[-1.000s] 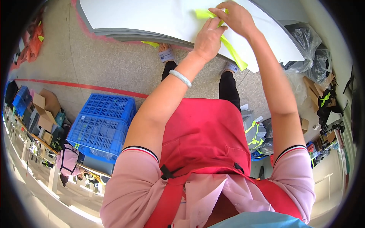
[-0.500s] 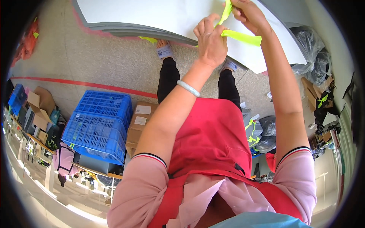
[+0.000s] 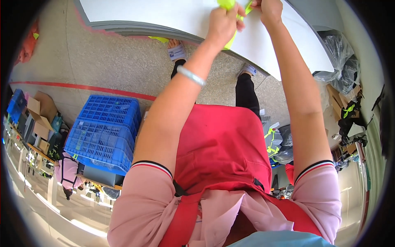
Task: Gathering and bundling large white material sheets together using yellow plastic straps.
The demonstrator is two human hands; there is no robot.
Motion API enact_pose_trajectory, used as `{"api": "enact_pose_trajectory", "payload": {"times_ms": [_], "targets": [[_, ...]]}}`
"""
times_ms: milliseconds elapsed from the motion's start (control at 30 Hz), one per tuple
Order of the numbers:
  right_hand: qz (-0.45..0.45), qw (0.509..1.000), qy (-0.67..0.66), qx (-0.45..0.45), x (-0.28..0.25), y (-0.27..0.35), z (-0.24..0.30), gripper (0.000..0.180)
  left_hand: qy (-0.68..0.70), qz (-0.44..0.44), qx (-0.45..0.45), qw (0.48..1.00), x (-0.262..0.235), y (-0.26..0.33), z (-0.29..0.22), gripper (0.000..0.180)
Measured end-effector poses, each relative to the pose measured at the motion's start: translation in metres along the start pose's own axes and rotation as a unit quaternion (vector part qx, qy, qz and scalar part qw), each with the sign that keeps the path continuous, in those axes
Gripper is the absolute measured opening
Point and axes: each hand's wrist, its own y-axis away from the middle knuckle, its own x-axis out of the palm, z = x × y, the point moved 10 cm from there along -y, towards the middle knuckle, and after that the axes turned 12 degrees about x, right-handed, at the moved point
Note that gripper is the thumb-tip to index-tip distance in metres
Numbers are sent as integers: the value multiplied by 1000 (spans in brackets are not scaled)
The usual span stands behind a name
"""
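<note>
A neon-yellow fabric strip [image 3: 229, 43] is in my left hand [image 3: 222, 25], whose fingers are closed round it. One part of the strip bunches above the knuckles and another hangs down past the sheet edge. My right hand [image 3: 271, 10] pinches a stretch of yellow strip just to the right, close to the top rim of the picture. Between the two hands a short piece runs at a slant. Both hands are over a stack of large white sheets [image 3: 164, 15]; the right fingertips are partly cut off by the frame.
Blue plastic crates [image 3: 103, 133] are stacked at the left, beyond a red floor line [image 3: 82, 86]. Clear plastic bags [image 3: 339, 61] lie at the right of the sheets. Another yellow piece [image 3: 159, 39] sticks out under the near sheet edge. A person in pink [image 3: 67, 171] is far left.
My left hand has moved away from me and slightly left, with the strip in it. My right hand has shifted slightly farther away. The loose strip end no longer lies across toward my right forearm.
</note>
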Motion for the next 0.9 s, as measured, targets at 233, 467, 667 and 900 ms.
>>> {"api": "enact_pose_trajectory", "payload": {"times_ms": [233, 467, 667, 900], "targets": [[-34, 997, 65, -23, -1, 0, 3, 25, -240, 98, 68, 963, 22, -10, -2, 17], [19, 998, 41, -52, 10, 5, 12, 27, -305, 92, 170, 932, 21, 13, -2, 16], [2, 993, 106, -57, 10, 16, 17, 29, -433, 208, 302, 823, 46, 5, -30, 22], [212, 974, -60, 49, 24, 1, 1, 31, -347, 230, 319, 851, 66, 10, -20, 16]]}}
